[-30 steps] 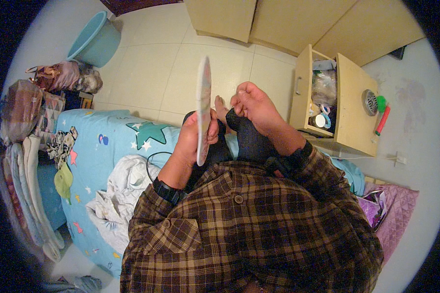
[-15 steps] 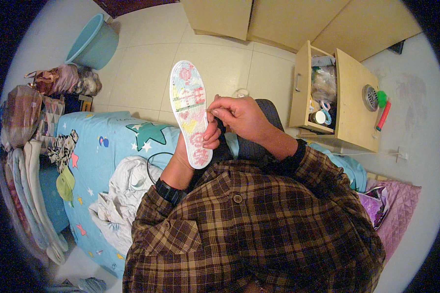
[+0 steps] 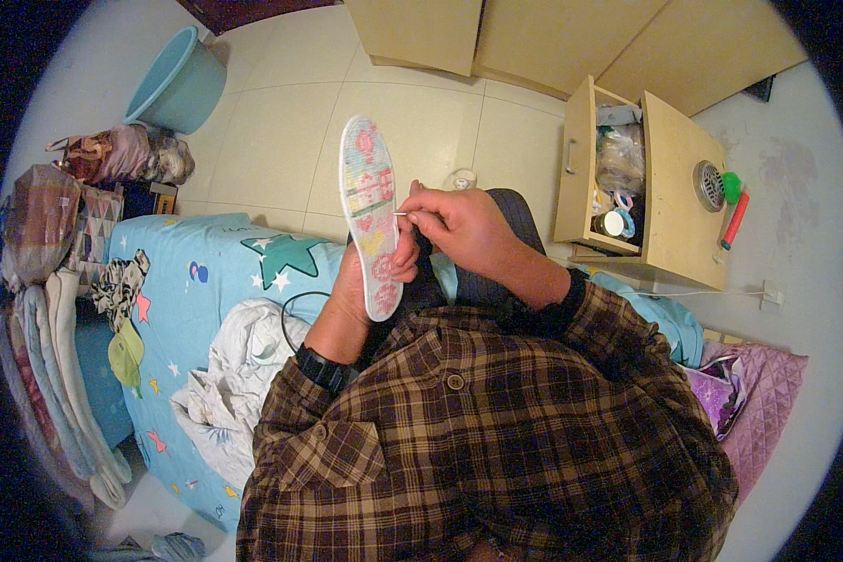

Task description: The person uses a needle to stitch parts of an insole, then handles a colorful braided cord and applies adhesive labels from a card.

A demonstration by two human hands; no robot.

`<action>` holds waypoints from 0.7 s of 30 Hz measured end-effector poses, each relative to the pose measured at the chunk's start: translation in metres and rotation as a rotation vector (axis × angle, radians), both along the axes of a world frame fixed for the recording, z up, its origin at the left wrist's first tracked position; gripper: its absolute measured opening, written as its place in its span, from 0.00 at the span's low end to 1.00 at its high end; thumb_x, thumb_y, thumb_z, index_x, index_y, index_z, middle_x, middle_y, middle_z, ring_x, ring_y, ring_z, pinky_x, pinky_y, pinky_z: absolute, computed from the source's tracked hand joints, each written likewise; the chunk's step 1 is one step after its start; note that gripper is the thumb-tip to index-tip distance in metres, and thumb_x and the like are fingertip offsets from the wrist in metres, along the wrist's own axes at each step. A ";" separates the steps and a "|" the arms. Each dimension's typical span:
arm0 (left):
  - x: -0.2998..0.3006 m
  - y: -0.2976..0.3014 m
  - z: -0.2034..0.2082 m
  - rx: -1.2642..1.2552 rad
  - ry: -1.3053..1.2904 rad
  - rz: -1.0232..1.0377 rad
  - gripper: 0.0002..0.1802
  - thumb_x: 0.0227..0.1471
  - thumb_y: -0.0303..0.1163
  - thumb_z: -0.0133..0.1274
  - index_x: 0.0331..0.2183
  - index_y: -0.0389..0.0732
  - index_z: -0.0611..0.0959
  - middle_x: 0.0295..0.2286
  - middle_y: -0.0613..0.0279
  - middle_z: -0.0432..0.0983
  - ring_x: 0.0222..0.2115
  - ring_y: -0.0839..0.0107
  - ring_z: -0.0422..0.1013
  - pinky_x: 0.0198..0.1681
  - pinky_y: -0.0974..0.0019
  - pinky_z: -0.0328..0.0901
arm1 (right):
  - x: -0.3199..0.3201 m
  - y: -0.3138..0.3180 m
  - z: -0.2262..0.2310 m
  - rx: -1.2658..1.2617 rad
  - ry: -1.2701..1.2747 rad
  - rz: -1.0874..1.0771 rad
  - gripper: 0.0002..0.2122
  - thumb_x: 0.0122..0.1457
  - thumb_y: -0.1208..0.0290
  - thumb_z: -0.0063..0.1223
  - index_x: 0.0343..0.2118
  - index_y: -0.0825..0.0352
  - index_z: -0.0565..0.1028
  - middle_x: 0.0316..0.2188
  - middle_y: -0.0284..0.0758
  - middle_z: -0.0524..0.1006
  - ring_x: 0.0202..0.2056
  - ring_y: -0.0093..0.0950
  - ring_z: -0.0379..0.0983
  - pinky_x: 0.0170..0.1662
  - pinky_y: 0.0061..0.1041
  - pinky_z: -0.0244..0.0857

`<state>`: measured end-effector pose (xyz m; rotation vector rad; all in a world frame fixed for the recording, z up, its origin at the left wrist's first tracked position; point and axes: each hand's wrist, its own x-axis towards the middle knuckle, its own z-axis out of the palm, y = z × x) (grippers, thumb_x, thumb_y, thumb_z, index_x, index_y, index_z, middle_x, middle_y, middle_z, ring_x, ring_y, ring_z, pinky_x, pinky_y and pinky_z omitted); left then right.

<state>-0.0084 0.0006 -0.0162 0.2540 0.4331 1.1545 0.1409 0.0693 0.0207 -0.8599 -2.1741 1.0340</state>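
Note:
A white-edged embroidered insole (image 3: 373, 214) is held upright over my lap, its face covered with pink, red, yellow and green stitching. My left hand (image 3: 404, 259) grips its right edge and back, with some fingers hidden behind it. Thumb and forefinger of my right hand (image 3: 464, 228) pinch a thin, pale needle (image 3: 402, 214). The needle points left at the insole's right edge, around mid-length; whether its tip touches the insole is too small to tell. No thread can be made out.
A bed with a blue star-patterned sheet (image 3: 206, 253) lies at my left, a crumpled white cloth (image 3: 244, 365) on it. To the right, a wooden cabinet (image 3: 679, 206) has its drawer pulled out. A blue bucket (image 3: 180, 89) and a tape roll (image 3: 460, 179) stand on the tiled floor.
The insole has turned more edge-on, looking narrower, and its top has shifted slightly right. The needle shows more plainly at my right fingertips. My right hand has hardly moved.

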 end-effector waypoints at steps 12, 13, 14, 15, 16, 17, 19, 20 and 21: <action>0.002 0.001 0.004 -0.070 0.592 0.114 0.08 0.49 0.28 0.43 0.29 0.34 0.73 0.23 0.63 0.72 0.22 0.78 0.68 0.26 0.75 0.64 | 0.005 0.009 -0.026 -0.053 0.139 0.110 0.13 0.45 0.72 0.44 0.37 0.66 0.66 0.29 0.48 0.70 0.32 0.43 0.68 0.36 0.36 0.62; 0.003 0.002 0.006 -0.072 0.632 0.147 0.08 0.49 0.28 0.43 0.28 0.34 0.73 0.23 0.63 0.72 0.22 0.78 0.68 0.26 0.75 0.64 | 0.008 0.013 -0.026 -0.090 0.095 0.105 0.13 0.46 0.72 0.43 0.37 0.66 0.66 0.31 0.47 0.71 0.33 0.41 0.69 0.36 0.32 0.63; 0.004 0.003 0.008 -0.072 0.669 0.176 0.08 0.49 0.29 0.43 0.28 0.34 0.73 0.23 0.63 0.72 0.21 0.78 0.68 0.25 0.75 0.64 | 0.011 0.018 -0.028 -0.188 0.074 -0.012 0.12 0.47 0.72 0.43 0.36 0.66 0.66 0.31 0.47 0.71 0.32 0.41 0.69 0.35 0.32 0.63; 0.005 0.004 0.010 -0.104 0.742 0.217 0.07 0.49 0.29 0.44 0.27 0.34 0.73 0.22 0.64 0.72 0.20 0.80 0.67 0.24 0.76 0.63 | 0.014 0.023 -0.033 -0.284 0.052 -0.131 0.12 0.47 0.73 0.43 0.36 0.67 0.66 0.31 0.46 0.71 0.32 0.40 0.69 0.35 0.32 0.63; 0.005 0.005 0.010 -0.093 0.765 0.240 0.07 0.49 0.29 0.44 0.27 0.35 0.73 0.22 0.64 0.71 0.20 0.80 0.67 0.24 0.77 0.63 | 0.016 0.025 -0.034 -0.379 0.029 -0.250 0.11 0.47 0.73 0.43 0.36 0.67 0.66 0.30 0.46 0.71 0.32 0.40 0.69 0.34 0.31 0.63; 0.004 0.005 0.010 -0.086 0.791 0.266 0.07 0.49 0.29 0.44 0.26 0.35 0.73 0.21 0.65 0.71 0.20 0.81 0.66 0.23 0.77 0.62 | 0.017 0.025 -0.030 -0.248 0.157 -0.296 0.10 0.48 0.74 0.42 0.35 0.67 0.66 0.30 0.43 0.71 0.29 0.38 0.70 0.32 0.29 0.63; 0.002 0.006 0.009 -0.078 0.838 0.285 0.07 0.49 0.29 0.44 0.25 0.36 0.73 0.20 0.66 0.71 0.19 0.82 0.65 0.22 0.78 0.61 | 0.017 0.025 -0.024 -0.121 0.225 -0.368 0.09 0.48 0.74 0.42 0.35 0.67 0.67 0.29 0.41 0.71 0.27 0.37 0.69 0.30 0.29 0.63; 0.001 0.006 0.009 -0.078 0.860 0.279 0.06 0.48 0.28 0.44 0.25 0.36 0.73 0.20 0.67 0.70 0.19 0.83 0.65 0.22 0.78 0.61 | 0.017 0.024 -0.018 -0.057 0.258 -0.404 0.09 0.48 0.75 0.43 0.34 0.67 0.67 0.28 0.40 0.70 0.26 0.36 0.69 0.30 0.29 0.63; 0.001 0.006 0.010 -0.078 0.881 0.273 0.06 0.48 0.28 0.44 0.24 0.36 0.73 0.20 0.68 0.70 0.19 0.83 0.64 0.21 0.78 0.60 | 0.016 0.020 -0.007 0.104 0.147 -0.341 0.08 0.47 0.74 0.45 0.31 0.65 0.69 0.27 0.37 0.68 0.26 0.34 0.67 0.30 0.29 0.62</action>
